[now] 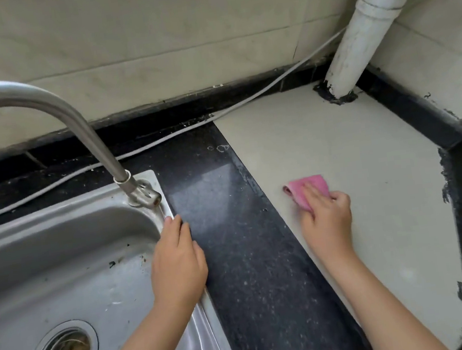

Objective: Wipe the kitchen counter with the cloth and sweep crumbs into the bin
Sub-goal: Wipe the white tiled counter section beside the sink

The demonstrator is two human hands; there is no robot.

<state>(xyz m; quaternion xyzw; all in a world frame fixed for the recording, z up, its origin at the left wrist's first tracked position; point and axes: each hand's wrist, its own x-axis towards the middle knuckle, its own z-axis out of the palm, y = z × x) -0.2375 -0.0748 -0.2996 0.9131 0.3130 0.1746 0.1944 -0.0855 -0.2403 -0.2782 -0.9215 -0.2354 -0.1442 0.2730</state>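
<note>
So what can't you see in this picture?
All from the head view:
- The bin: nowhere in the picture, so its place is unknown.
- Crumbs: too small to tell from the specks on the dark counter.
- Most of the pink cloth: covered by the right hand.
- The tap spout: cut off by the left edge.
- The sink rim under the left hand: hidden by that hand.
</note>
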